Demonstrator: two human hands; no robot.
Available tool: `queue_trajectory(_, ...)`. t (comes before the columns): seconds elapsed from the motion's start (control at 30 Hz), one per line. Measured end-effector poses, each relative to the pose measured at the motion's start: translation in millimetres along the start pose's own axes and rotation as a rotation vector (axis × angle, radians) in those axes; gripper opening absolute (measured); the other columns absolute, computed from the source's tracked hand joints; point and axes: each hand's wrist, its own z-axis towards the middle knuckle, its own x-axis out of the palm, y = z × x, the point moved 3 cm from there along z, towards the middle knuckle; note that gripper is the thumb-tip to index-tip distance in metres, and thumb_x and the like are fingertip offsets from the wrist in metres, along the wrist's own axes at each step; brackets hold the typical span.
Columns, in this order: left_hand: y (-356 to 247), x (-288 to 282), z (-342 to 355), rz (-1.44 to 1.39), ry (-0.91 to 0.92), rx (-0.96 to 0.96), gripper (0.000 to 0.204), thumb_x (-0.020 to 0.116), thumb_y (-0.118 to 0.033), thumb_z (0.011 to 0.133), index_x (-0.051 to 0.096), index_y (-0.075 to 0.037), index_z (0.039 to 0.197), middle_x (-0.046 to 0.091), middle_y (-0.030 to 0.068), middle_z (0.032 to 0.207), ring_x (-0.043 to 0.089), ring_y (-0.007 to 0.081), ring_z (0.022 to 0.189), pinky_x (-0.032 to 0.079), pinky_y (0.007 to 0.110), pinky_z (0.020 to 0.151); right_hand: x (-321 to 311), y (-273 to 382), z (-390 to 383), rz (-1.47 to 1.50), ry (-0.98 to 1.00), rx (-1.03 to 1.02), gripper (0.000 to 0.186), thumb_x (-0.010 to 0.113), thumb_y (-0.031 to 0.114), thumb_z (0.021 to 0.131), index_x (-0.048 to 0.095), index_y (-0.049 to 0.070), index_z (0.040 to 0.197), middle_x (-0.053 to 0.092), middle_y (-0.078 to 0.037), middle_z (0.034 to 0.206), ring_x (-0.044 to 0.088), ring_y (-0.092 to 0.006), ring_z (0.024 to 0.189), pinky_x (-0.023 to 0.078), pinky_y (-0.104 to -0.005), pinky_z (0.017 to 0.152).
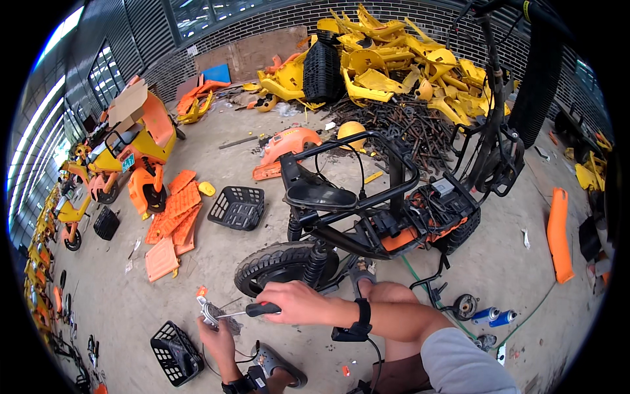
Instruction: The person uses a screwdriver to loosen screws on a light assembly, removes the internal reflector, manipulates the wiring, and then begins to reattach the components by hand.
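My left hand [218, 341] grips a small round silvery metal part [210, 313], low in the view and left of the middle. My right hand [295, 303] is closed round the red and black handle of a screwdriver [261, 309]. Its shaft points left and its tip meets the metal part or lies just over it; I cannot tell which. Beyond my right hand is the rear wheel [266, 268] of a stripped black scooter frame [335, 220]. The exact kind of the metal part is too small to make out.
Black plastic baskets [237, 209] stand on the concrete floor, one close to my left hand. Orange panels [176, 217] lie to the left. Blue spray cans [493, 317] are at the right. Yellow body panels [394, 62] and dark metal parts [400, 128] are heaped behind the frame.
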Motion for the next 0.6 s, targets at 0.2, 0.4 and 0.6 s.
queue_trajectory(0.2,-2,2,-1,-0.185,0.016,0.026,0.029,0.064,0.004,0.083,0.049,0.002,0.108,0.062,0.0102,0.081,0.061,0.0153,0.068,0.048,0.03,0.06,0,9,-1,-0.026,-0.027,-0.06,0.029,0.074,0.021,0.075,0.07,0.005,0.099,0.066,-0.008,0.084,0.065,-0.0324,0.072,0.052,-0.0383,0.063)
queue_trajectory(0.4,-8,-7,-7,-0.03,-0.017,0.012,0.026,0.064,0.002,0.084,0.048,0.0,0.104,0.061,0.0093,0.078,0.059,0.0146,0.065,0.047,0.031,0.059,-6,4,12,0.357,0.259,0.456,0.031,0.077,0.028,0.076,0.075,0.006,0.097,0.069,-0.008,0.074,0.063,-0.0191,0.062,0.048,-0.0307,0.059)
queue_trajectory(0.6,3,-2,-2,-0.191,-0.027,-0.003,0.021,0.067,-0.003,0.083,0.051,-0.001,0.097,0.059,0.0078,0.071,0.055,0.0129,0.06,0.045,0.032,0.055,-6,12,9,-0.001,-0.018,0.052,0.034,0.079,0.026,0.073,0.073,0.005,0.099,0.07,-0.011,0.083,0.068,-0.0258,0.07,0.054,-0.0336,0.064)
